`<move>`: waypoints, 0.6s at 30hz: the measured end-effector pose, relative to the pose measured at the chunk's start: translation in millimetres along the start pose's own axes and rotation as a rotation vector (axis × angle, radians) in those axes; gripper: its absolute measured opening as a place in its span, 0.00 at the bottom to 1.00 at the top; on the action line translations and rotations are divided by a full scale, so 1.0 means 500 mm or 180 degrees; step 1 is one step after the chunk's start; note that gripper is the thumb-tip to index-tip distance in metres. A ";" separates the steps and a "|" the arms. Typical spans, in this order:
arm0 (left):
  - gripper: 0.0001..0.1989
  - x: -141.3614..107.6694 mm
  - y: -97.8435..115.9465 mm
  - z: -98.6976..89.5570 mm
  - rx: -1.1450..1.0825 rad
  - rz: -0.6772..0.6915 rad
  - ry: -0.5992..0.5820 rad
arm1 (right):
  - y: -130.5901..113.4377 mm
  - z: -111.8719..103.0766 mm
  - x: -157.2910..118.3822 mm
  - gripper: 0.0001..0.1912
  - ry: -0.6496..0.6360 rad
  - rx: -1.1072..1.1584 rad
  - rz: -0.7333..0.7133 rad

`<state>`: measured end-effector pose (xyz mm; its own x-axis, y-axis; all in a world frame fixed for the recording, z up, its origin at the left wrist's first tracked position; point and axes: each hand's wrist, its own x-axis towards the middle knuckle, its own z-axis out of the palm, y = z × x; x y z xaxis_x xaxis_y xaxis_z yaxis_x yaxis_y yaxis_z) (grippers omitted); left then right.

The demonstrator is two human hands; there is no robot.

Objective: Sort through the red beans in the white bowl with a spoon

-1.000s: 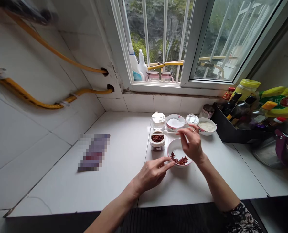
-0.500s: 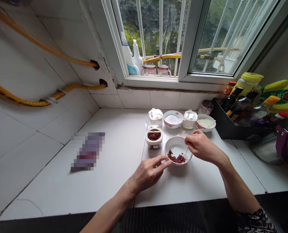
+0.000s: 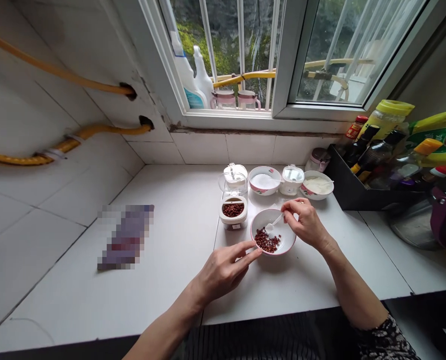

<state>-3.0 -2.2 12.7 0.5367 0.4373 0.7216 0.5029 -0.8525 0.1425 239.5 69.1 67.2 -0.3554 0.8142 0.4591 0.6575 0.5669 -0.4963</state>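
Note:
Small reddish-brown grains that look like Sichuan peppercorns (image 3: 268,243) lie in a white bowl (image 3: 287,240) with a pink rim. My right hand (image 3: 304,223) pinches the handle of a small white spoon (image 3: 270,228), whose head is down among the grains. At the bowl's near left rim, my left hand (image 3: 228,267) rests its outstretched fingertips; its thumb is mostly hidden. Left of the bowl stands a seasoning jar (image 3: 235,220) with more of these grains in it. Behind it is a clear jar with a white lid (image 3: 235,175).
Along the back stand a bowl of white powder (image 3: 265,189), a lidded jar (image 3: 292,181) and a bowl of pale contents (image 3: 317,194). A black bottle box (image 3: 348,194) and a metal pot (image 3: 410,227) occupy the right. A blurred purple packet (image 3: 127,240) lies left on the white counter (image 3: 170,225).
The spoon has moved left within the bowl, and the grains are spread differently. My right hand has shifted slightly left. My left fingers stay at the rim. The view has tilted a little.

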 end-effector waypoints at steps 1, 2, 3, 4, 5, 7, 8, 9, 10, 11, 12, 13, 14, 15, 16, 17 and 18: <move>0.15 0.000 0.000 -0.001 -0.0002 -0.0005 -0.0009 | 0.001 0.004 -0.002 0.09 -0.0023 0.0022 -0.0008; 0.15 0.000 0.000 -0.001 -0.0003 -0.0005 -0.0014 | 0.000 0.009 -0.004 0.09 -0.0054 0.0055 -0.0023; 0.15 -0.001 0.000 -0.001 -0.0002 -0.0009 -0.0025 | -0.001 0.015 -0.005 0.09 -0.0089 0.0100 -0.0035; 0.15 -0.001 0.000 -0.001 0.0001 -0.0017 -0.0030 | -0.004 0.021 -0.006 0.09 -0.0119 0.0158 -0.0038; 0.15 -0.002 -0.001 -0.001 0.0000 -0.0026 -0.0036 | -0.007 0.027 -0.007 0.09 -0.0140 0.0223 -0.0025; 0.16 -0.003 -0.001 0.000 -0.0002 -0.0040 -0.0040 | -0.012 0.034 -0.009 0.09 -0.0156 0.0356 0.0070; 0.16 -0.003 -0.001 0.000 -0.0005 -0.0043 -0.0040 | -0.014 0.036 -0.009 0.09 -0.0144 0.0410 0.0150; 0.16 -0.004 -0.001 0.000 -0.0007 -0.0044 -0.0040 | -0.015 0.036 -0.008 0.09 -0.0128 0.0459 0.0243; 0.16 -0.003 -0.002 0.001 -0.0006 -0.0039 -0.0033 | -0.014 0.034 -0.008 0.08 -0.0113 0.0510 0.0344; 0.15 -0.003 -0.002 0.001 -0.0004 -0.0032 -0.0024 | -0.013 0.032 -0.007 0.08 -0.0099 0.0567 0.0448; 0.15 -0.003 -0.001 0.001 -0.0003 -0.0031 -0.0018 | -0.011 0.030 -0.007 0.08 -0.0082 0.0632 0.0548; 0.16 -0.003 -0.001 0.001 -0.0005 -0.0033 -0.0018 | -0.010 0.028 -0.006 0.08 -0.0066 0.0696 0.0630; 0.16 -0.002 -0.001 0.001 -0.0009 -0.0034 -0.0017 | -0.008 0.026 -0.006 0.08 -0.0056 0.0744 0.0682; 0.17 -0.002 -0.001 0.002 -0.0011 -0.0038 -0.0020 | -0.007 0.026 -0.005 0.08 -0.0050 0.0762 0.0696; 0.17 -0.002 -0.001 0.002 -0.0012 -0.0043 -0.0027 | -0.007 0.026 -0.006 0.08 -0.0054 0.0747 0.0674; 0.17 -0.002 -0.001 0.002 -0.0012 -0.0047 -0.0034 | -0.007 0.028 -0.006 0.08 -0.0077 0.0713 0.0624; 0.17 -0.003 -0.002 0.003 -0.0010 -0.0047 -0.0031 | -0.008 0.031 -0.007 0.08 -0.0113 0.0672 0.0563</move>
<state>-3.1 -1.7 10.6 0.5358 0.4524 0.7129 0.5086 -0.8469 0.1553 227.9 66.0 56.2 -0.2730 0.9047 0.3272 0.5597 0.4260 -0.7108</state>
